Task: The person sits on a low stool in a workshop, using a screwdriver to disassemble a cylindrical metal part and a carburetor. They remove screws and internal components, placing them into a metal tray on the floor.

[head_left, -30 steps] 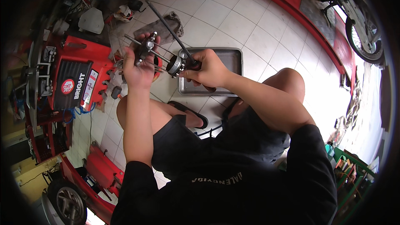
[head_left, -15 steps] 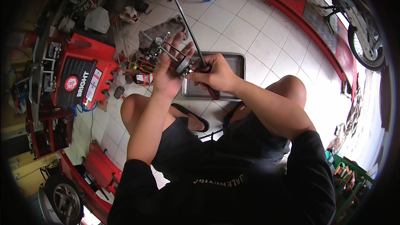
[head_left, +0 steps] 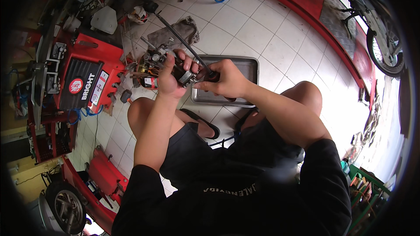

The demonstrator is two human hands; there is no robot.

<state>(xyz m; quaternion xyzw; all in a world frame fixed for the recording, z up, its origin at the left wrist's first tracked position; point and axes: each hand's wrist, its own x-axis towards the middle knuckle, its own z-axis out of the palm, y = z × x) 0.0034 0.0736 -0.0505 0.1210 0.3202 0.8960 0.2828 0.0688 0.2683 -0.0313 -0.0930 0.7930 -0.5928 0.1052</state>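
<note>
My left hand (head_left: pixel 169 81) is wrapped round a metal mechanical part with a round, disc-like end (head_left: pixel 187 79); its exact kind I cannot make out. The part's other end reaches up past my left thumb and overlaps the clutter behind it. In my right hand (head_left: pixel 229 78) is a long screwdriver (head_left: pixel 180 37) with a dark shaft and a red and black handle. The shaft slants up and to the left, across and above the part. My right thumb and fingertips come up close to the disc end; whether they touch it is hard to see.
Below my hands lies a grey metal tray (head_left: pixel 257 78) on white tiles. A dirty grey rag (head_left: pixel 186 30), a hammer (head_left: pixel 126 95) and a red machine (head_left: pixel 83 76) are at the left. A red lift platform (head_left: pixel 302 0) with a motorcycle (head_left: pixel 380 35) runs along the right.
The screwdriver's shaft has swung to the left and leans lower. My left fingers, spread before, have curled round the metal part, which has turned and dropped slightly.
</note>
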